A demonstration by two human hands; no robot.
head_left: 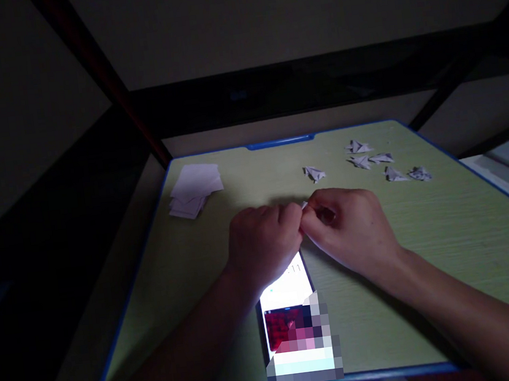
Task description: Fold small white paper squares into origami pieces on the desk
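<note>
My left hand (263,242) and my right hand (354,227) meet over the middle of a pale green desk (450,234), fingers curled and pinched together on a small piece of white paper (304,205). Only a tiny corner of that paper shows between the fingertips. A lit phone (288,310) lies on the desk just below my hands, partly covered by my left wrist.
A stack of white paper squares (193,188) sits at the desk's far left. Several small folded paper shapes (383,162) lie at the far right, one more (315,174) nearer the middle. The desk has a blue rim (281,142). Dark bed-frame bars surround it.
</note>
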